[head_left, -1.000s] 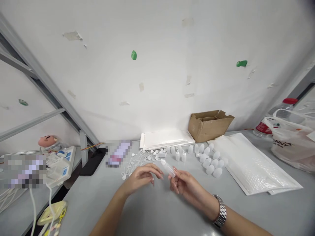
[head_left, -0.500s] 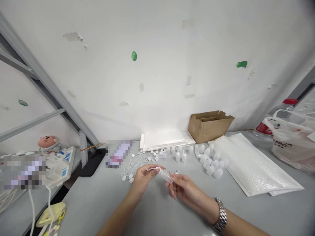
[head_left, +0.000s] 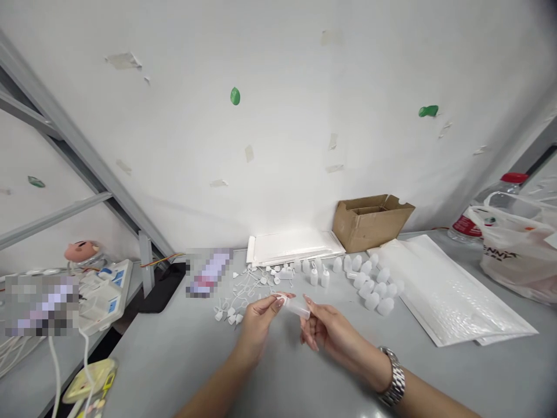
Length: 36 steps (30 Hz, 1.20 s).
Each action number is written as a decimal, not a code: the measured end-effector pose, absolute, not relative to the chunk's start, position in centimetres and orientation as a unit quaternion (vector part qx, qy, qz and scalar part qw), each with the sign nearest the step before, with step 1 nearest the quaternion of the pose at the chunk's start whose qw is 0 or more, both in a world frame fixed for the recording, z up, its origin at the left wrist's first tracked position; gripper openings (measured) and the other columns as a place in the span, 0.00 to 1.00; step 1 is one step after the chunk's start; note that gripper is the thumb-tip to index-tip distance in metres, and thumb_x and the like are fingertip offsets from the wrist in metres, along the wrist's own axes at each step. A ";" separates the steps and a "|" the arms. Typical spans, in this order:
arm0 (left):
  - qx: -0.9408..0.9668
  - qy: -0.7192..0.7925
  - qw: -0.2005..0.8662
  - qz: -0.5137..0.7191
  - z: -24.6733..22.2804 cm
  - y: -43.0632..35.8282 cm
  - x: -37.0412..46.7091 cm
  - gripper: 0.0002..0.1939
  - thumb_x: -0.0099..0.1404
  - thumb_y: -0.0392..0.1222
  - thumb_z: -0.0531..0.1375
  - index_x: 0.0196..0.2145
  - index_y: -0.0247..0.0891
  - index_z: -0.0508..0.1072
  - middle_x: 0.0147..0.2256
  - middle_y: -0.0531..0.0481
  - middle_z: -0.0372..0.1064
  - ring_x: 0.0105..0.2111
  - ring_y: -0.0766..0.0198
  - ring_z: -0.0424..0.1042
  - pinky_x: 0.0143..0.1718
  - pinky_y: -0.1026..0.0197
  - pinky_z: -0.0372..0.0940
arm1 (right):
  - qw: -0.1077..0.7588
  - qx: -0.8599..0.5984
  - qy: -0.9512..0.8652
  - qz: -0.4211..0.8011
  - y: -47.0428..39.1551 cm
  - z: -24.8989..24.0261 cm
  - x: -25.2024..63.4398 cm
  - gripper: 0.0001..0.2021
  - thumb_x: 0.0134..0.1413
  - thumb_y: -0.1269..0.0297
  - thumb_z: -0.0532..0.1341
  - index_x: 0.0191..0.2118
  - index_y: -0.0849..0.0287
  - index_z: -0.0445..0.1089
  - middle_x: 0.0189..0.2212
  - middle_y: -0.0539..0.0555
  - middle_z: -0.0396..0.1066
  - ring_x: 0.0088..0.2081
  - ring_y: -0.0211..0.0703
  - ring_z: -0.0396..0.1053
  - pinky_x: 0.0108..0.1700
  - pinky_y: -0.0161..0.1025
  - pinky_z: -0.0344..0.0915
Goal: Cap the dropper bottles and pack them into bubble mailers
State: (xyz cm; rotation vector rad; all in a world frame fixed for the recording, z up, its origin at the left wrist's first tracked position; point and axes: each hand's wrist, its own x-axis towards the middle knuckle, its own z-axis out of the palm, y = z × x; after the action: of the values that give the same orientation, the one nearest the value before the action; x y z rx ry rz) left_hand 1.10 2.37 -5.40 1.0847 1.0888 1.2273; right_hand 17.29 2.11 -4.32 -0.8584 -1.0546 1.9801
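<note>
A small translucent bottle (head_left: 296, 307) is held between my two hands above the grey table. Thumb and fingers of my left hand (head_left: 260, 322) pinch its white top end. My right hand (head_left: 328, 328) has its thumb and index finger at the bottle's base, the other fingers curled below. Behind my left hand lie white caps with thin cords (head_left: 232, 315). Two small capped bottles (head_left: 319, 277) stand beyond my hands. To their right is a group of translucent rounded pieces (head_left: 372, 300).
White padded envelopes (head_left: 452, 296) lie on the right, and more envelopes (head_left: 291, 247) rest against the wall beside an open cardboard box (head_left: 374, 226). A plastic bag (head_left: 513, 255) and large bottle (head_left: 465, 226) stand far right. A power strip (head_left: 111, 290) is at left.
The bottle has shifted slightly right and lies more level. My right hand has moved a little right, and my left hand's fingers have closed in around the bottle's top.
</note>
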 end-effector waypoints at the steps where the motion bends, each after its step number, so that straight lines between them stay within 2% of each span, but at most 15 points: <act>1: 0.456 0.460 0.555 0.522 -5.3 2.3 1.2 0.14 0.57 0.48 0.60 0.35 0.37 0.78 0.40 0.45 0.76 0.45 0.54 0.70 0.51 0.55 0.58 | 0.354 -0.332 -0.410 0.772 2.2 -4.3 17.4 0.29 0.50 0.39 0.52 0.20 0.63 0.68 0.13 0.50 0.65 0.15 0.34 0.59 0.24 0.36 0.55; 4: 0.436 0.472 0.549 0.534 -5.1 2.3 1.3 0.13 0.57 0.47 0.61 0.36 0.37 0.78 0.42 0.45 0.76 0.47 0.54 0.69 0.54 0.53 0.56 | 0.381 -0.370 -0.455 0.714 2.6 -4.3 17.5 0.26 0.48 0.40 0.55 0.26 0.63 0.69 0.19 0.52 0.70 0.20 0.38 0.66 0.28 0.37 0.58; 7: 0.419 0.484 0.544 0.543 -5.1 2.3 1.3 0.14 0.54 0.48 0.62 0.34 0.37 0.79 0.41 0.44 0.76 0.47 0.52 0.70 0.54 0.51 0.57 | 0.430 -0.412 -0.481 0.643 2.7 -4.2 17.5 0.23 0.35 0.46 0.67 0.33 0.59 0.68 0.24 0.49 0.71 0.25 0.40 0.68 0.30 0.37 0.60; 9: 0.416 0.486 0.544 0.542 -5.0 2.3 1.2 0.14 0.53 0.48 0.63 0.34 0.37 0.79 0.41 0.44 0.76 0.47 0.51 0.70 0.54 0.50 0.58 | 0.424 -0.414 -0.476 0.649 2.6 -4.1 17.4 0.23 0.31 0.48 0.69 0.31 0.59 0.67 0.23 0.48 0.69 0.24 0.38 0.67 0.28 0.36 0.59; 11: 0.424 0.488 0.540 0.539 -4.9 2.2 1.2 0.14 0.54 0.48 0.63 0.35 0.38 0.79 0.42 0.44 0.76 0.47 0.52 0.70 0.54 0.50 0.58 | 0.398 -0.400 -0.468 0.680 2.5 -4.2 17.4 0.21 0.37 0.45 0.66 0.26 0.60 0.66 0.19 0.48 0.68 0.20 0.35 0.63 0.26 0.35 0.57; 15: 0.446 0.474 0.538 0.535 -4.7 2.2 1.2 0.13 0.55 0.47 0.62 0.36 0.39 0.78 0.43 0.46 0.75 0.48 0.53 0.70 0.56 0.51 0.56 | 0.331 -0.375 -0.441 0.745 2.4 -4.5 17.2 0.27 0.47 0.38 0.54 0.23 0.62 0.66 0.14 0.49 0.65 0.16 0.34 0.60 0.22 0.34 0.54; 17: 0.443 0.472 0.538 0.540 -4.6 2.3 1.3 0.12 0.55 0.46 0.62 0.35 0.39 0.78 0.43 0.46 0.75 0.49 0.54 0.69 0.56 0.51 0.55 | 0.347 -0.380 -0.456 0.725 2.5 -4.7 17.1 0.27 0.46 0.38 0.55 0.26 0.62 0.67 0.17 0.49 0.67 0.17 0.35 0.62 0.24 0.35 0.56; 20: 0.434 0.485 0.522 0.551 -4.5 2.3 1.3 0.12 0.54 0.46 0.62 0.36 0.39 0.78 0.44 0.46 0.74 0.51 0.53 0.67 0.57 0.50 0.55 | 0.411 -0.399 -0.495 0.654 2.4 -4.8 17.0 0.24 0.38 0.43 0.64 0.32 0.60 0.66 0.21 0.47 0.68 0.21 0.37 0.65 0.28 0.36 0.59; 23: 0.452 0.498 0.492 0.552 -4.2 2.1 1.3 0.12 0.54 0.46 0.62 0.34 0.39 0.78 0.44 0.46 0.75 0.52 0.52 0.66 0.57 0.49 0.53 | 0.421 -0.402 -0.503 0.639 2.3 -4.9 17.0 0.21 0.37 0.47 0.67 0.31 0.59 0.66 0.21 0.46 0.66 0.22 0.35 0.64 0.28 0.35 0.59; 26: 0.482 0.495 0.472 0.547 -3.8 2.1 1.3 0.11 0.54 0.45 0.62 0.33 0.38 0.79 0.42 0.45 0.76 0.51 0.52 0.67 0.57 0.49 0.53 | 0.396 -0.380 -0.496 0.673 2.2 -4.9 17.0 0.21 0.42 0.44 0.63 0.26 0.60 0.65 0.18 0.46 0.65 0.20 0.34 0.62 0.26 0.34 0.58; 29: 0.489 0.479 0.485 0.544 -3.7 2.2 1.2 0.10 0.54 0.45 0.62 0.30 0.38 0.79 0.40 0.46 0.77 0.51 0.53 0.67 0.57 0.51 0.54 | 0.351 -0.353 -0.468 0.730 2.1 -4.8 17.0 0.27 0.48 0.38 0.53 0.22 0.61 0.64 0.13 0.47 0.62 0.15 0.34 0.59 0.21 0.34 0.55; 31: 0.475 0.479 0.504 0.539 -3.8 2.2 1.1 0.10 0.55 0.46 0.61 0.30 0.38 0.79 0.40 0.46 0.77 0.49 0.52 0.69 0.55 0.51 0.55 | 0.336 -0.347 -0.469 0.739 2.1 -4.6 16.9 0.29 0.49 0.37 0.50 0.21 0.61 0.66 0.14 0.49 0.63 0.16 0.34 0.60 0.22 0.35 0.56; 36: 0.460 0.502 0.516 0.520 -3.9 2.2 1.0 0.11 0.55 0.47 0.61 0.29 0.38 0.79 0.39 0.46 0.77 0.46 0.52 0.71 0.52 0.52 0.59 | 0.413 -0.402 -0.520 0.631 2.1 -4.5 16.9 0.19 0.40 0.48 0.66 0.31 0.59 0.69 0.21 0.48 0.68 0.23 0.37 0.65 0.30 0.37 0.61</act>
State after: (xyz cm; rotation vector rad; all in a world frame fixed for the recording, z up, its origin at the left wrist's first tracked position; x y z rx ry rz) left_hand 0.99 2.22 -3.94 1.1039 1.2058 1.2495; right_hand 16.93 2.09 -4.49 -1.0100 -1.3065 1.5866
